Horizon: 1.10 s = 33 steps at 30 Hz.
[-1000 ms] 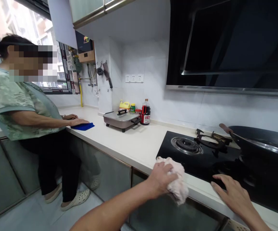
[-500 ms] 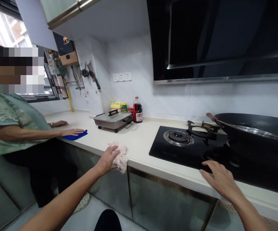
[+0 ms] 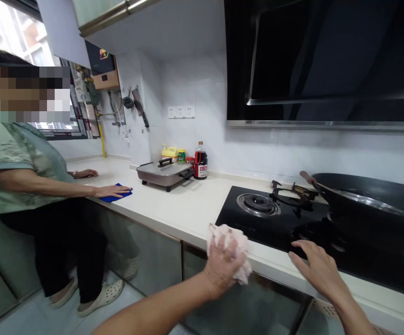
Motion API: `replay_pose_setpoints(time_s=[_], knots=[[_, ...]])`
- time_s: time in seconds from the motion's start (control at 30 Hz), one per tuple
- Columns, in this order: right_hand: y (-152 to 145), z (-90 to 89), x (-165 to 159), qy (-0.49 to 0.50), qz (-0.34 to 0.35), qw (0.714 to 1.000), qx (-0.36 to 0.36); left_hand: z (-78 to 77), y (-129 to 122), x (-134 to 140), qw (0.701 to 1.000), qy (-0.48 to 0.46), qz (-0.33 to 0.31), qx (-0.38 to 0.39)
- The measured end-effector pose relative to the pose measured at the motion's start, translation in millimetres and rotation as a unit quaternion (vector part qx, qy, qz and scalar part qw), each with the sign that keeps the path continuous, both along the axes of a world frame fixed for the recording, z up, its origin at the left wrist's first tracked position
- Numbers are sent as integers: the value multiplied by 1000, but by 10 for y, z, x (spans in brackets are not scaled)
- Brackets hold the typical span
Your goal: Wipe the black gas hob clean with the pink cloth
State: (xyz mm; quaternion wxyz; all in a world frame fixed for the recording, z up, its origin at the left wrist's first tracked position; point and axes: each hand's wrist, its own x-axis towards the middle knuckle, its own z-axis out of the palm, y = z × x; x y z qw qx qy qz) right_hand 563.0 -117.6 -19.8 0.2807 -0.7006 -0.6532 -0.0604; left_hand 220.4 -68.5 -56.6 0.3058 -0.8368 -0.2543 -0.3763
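My left hand (image 3: 223, 265) grips a crumpled pale pink cloth (image 3: 229, 235) at the counter's front edge, by the near left corner of the black gas stove (image 3: 230, 214). Part of the cloth hangs over the edge. My right hand (image 3: 317, 265) has its fingers apart and holds nothing; it is over the front edge of the stove. A burner (image 3: 259, 204) lies bare at the stove's left, with a loose black pan support (image 3: 292, 193) behind it to the right. On the right side sits a large black wok (image 3: 373, 204).
A lidded electric pan (image 3: 165, 174) stands on the white counter (image 3: 191, 204), with a dark sauce bottle (image 3: 200, 161) behind. At the left, another person (image 3: 23, 158) presses a blue cloth (image 3: 116, 193) on the counter. A range hood (image 3: 324, 65) overhangs the stove.
My left hand has carried the pink cloth rightward along the counter edge to the stove's corner. The other person's hand and blue cloth have shifted slightly right. My right hand has hardly moved.
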Motion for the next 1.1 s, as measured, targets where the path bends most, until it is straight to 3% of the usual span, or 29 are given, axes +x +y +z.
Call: replay_pose_setpoints(time_s=[0.17, 0.23, 0.3, 0.4, 0.5, 0.67, 0.87, 0.97, 1.1], knots=[[45, -86, 101, 7, -4, 1000, -3, 10, -228, 988, 997, 24, -60, 40], [55, -104, 141, 4, -3, 1000, -8, 18, -235, 1135, 996, 42, -68, 31], [57, -110, 169, 2, 1, 1000, -14, 36, -185, 1085, 994, 57, -87, 23], [48, -105, 181, 7, 3, 1000, -18, 99, -41, 715, 990, 91, -111, 2], [34, -98, 170, 15, 2, 1000, -19, 186, 144, 141, 984, 125, -112, -53], [26, -87, 135, 17, 6, 1000, -19, 283, 473, -1013, 978, 111, -46, -171], [12, -49, 91, 20, 4, 1000, -18, 483, 791, -2301, 977, 98, 18, -189], [-3, -39, 74, 18, 5, 1000, -16, 570, 863, -2630, 973, 102, 59, -201], [-14, -26, 54, 18, 6, 1000, -17, 616, 824, -2624, 969, 90, 113, -198]])
